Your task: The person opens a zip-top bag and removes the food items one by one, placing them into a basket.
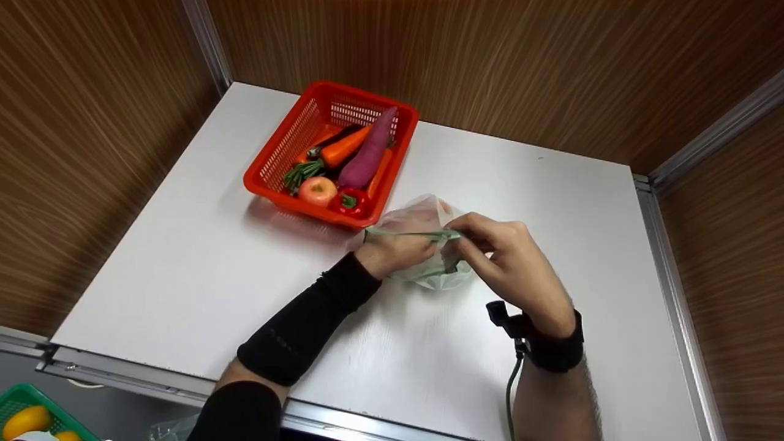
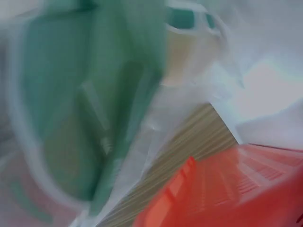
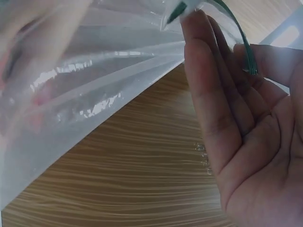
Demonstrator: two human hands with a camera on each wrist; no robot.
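Note:
A translucent plastic bag (image 1: pixel 442 280) with a green rim stands on the white table in front of the basket. My left hand (image 1: pixel 395 250) reaches through its mouth, and plastic covers the fingers. Something reddish-orange (image 1: pixel 444 207) shows dimly through the bag near them; whether the fingers hold it I cannot tell. On the other side my right hand (image 1: pixel 511 257) pinches the green rim between thumb and fingers. The right wrist view shows the green edge caught at that hand's thumb (image 3: pixel 272 61). Green rim and plastic fill much of the blurred left wrist view.
A red basket (image 1: pixel 278 141) behind the bag holds carrots, a purple sweet potato (image 1: pixel 370 153), an apple (image 1: pixel 318 191), a red pepper (image 1: pixel 350 202) and a dark long vegetable. Wooden panels enclose the table (image 1: pixel 202 263). A green basket (image 1: pixel 21 395) with yellow fruit is at lower left.

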